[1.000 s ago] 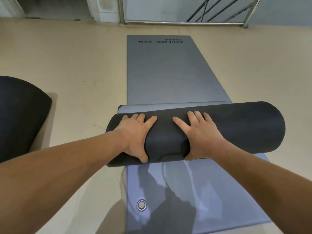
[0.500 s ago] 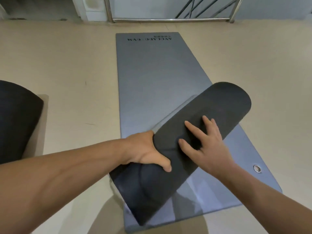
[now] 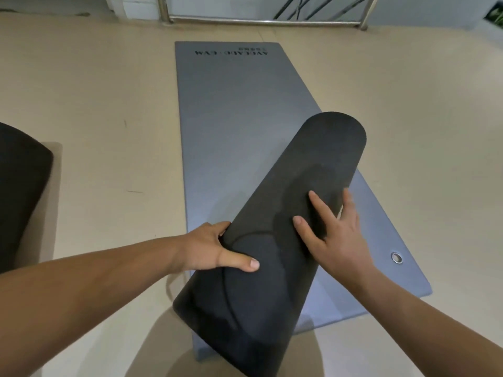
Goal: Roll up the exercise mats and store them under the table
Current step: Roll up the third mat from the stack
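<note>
A rolled black exercise mat [image 3: 275,240] lies slanted across a flat grey mat [image 3: 234,118] spread on the floor, its near end lifted toward me. My left hand [image 3: 215,248] grips the roll's left side, thumb laid over the top and fingers tucked beneath. My right hand [image 3: 334,238] holds the roll's right side, two fingers stretched across the top and the others wrapped round its far edge. The grey mat has printed lettering at its far end and a metal eyelet [image 3: 396,257] near its right edge.
Another dark rolled mat [image 3: 19,191] sits at the left edge on the beige floor [image 3: 95,104]. A metal railing [image 3: 261,21] and a wall base run along the far side. Bare floor lies right of the grey mat.
The black roll has swung from lying crosswise on the grey mat to a diagonal, its near end raised. Both hands went from pressing flat on top to holding its sides.
</note>
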`<state>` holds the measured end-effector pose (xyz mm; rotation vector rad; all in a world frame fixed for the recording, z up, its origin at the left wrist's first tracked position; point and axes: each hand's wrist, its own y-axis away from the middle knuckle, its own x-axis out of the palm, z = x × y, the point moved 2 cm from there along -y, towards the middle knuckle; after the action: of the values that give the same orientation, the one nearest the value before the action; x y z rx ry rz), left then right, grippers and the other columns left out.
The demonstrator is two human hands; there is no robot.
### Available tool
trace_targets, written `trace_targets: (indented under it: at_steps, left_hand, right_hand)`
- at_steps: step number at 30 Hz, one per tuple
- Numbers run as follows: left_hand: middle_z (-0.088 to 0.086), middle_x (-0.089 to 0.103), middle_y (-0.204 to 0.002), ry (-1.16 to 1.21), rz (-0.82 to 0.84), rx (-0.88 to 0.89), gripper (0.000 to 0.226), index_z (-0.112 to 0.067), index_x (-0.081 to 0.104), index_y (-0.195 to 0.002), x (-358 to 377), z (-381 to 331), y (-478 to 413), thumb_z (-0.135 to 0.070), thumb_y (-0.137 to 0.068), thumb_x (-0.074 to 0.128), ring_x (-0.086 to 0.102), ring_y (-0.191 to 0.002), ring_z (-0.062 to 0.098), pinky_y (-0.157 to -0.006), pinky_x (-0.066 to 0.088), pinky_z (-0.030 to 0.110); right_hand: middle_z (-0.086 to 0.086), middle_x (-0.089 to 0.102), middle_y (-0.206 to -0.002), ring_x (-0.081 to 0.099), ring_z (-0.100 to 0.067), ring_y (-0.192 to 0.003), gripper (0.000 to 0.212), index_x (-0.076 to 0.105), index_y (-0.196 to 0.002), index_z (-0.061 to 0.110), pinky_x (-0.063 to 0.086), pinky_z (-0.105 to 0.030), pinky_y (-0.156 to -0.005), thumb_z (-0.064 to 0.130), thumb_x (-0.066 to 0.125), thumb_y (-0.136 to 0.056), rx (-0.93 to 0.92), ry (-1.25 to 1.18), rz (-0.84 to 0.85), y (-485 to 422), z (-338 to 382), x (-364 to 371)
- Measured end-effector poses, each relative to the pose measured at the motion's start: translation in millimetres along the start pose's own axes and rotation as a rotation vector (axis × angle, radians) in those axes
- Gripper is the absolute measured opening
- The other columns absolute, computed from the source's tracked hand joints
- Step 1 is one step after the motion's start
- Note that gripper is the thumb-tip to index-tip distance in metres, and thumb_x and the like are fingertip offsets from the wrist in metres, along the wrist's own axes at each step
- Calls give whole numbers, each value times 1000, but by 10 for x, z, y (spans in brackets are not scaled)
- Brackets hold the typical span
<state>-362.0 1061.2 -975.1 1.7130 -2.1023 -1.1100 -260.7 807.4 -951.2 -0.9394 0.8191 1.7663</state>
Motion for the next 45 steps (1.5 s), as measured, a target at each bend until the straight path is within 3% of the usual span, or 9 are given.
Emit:
trace_targets:
  at_steps: [6,11,15,18,22,27,34,42,45]
  left_hand:
    - [-24,65,-130,16,-14,44,102,-55,50,-137,58,-80,20,-70,-49,98,65,-121,7,-112,52,37]
    - [-25,29,-146,-213,-144,157,126,-63,16,-159,119,-180,128,-80,-56,86,44,-137,9,-120,41,37]
    - [-23,15,-161,-276,-91,92,145,-52,-9,-164,314,-301,155,-83,-55,82,35,-150,15,-122,37,37]
    - [-9,22,-157,-258,-117,-6,153,-61,-23,-155,436,-325,180,-86,-49,84,45,-141,22,-116,46,39]
    - [-11,33,-151,-186,-199,23,150,-63,-16,-157,440,-289,208,-81,-49,87,52,-133,19,-111,50,38]
    - [-21,50,-150,122,-287,87,146,-75,7,-151,327,96,337,-80,-36,97,60,-132,12,-108,54,38]
    - [-25,70,-129,454,-499,110,106,-63,40,-139,98,743,1051,-40,-59,106,70,-119,5,-102,58,38]
    - [-20,72,-121,692,-658,-8,88,-68,43,-120,-398,1406,1469,-30,-66,102,74,-104,6,-79,61,22]
    - [-21,65,-125,644,-629,-80,90,-68,39,-121,-650,1538,1554,-40,-64,102,70,-106,6,-77,58,18]
  right_hand:
    - [26,-1,-169,13,-15,-159,79,27,-152,67,45,-50,-117,86,55,-80,-53,-257,11,188,-191,61]
    - [27,11,-165,28,-18,-154,95,9,-157,67,38,-45,-122,81,62,-79,143,-499,84,380,-247,202]
    - [56,36,-127,51,0,-132,99,-3,-155,68,48,-52,-114,63,70,-89,266,-901,175,434,-179,336]
    - [49,41,-125,54,7,-120,109,-4,-157,64,49,-45,-114,60,76,-85,238,-909,171,367,-112,360]
    - [22,39,-151,54,-5,-129,124,-3,-156,66,51,-40,-111,62,88,-71,234,-901,177,302,-43,387]
    - [22,30,-151,46,-12,-136,130,3,-150,75,48,-46,-115,72,93,-56,134,-825,303,167,205,468]
    - [19,32,-151,45,-10,-140,119,8,-131,89,44,-41,-118,76,94,-49,-44,-713,524,28,1045,1063]
    - [16,24,-169,32,-11,-153,133,-13,-140,79,33,-45,-126,80,89,-55,-244,-574,739,-155,2138,1569]
    - [14,29,-167,36,-13,-151,117,-2,-150,74,34,-43,-125,91,74,-63,-312,-392,713,-216,2335,1635]
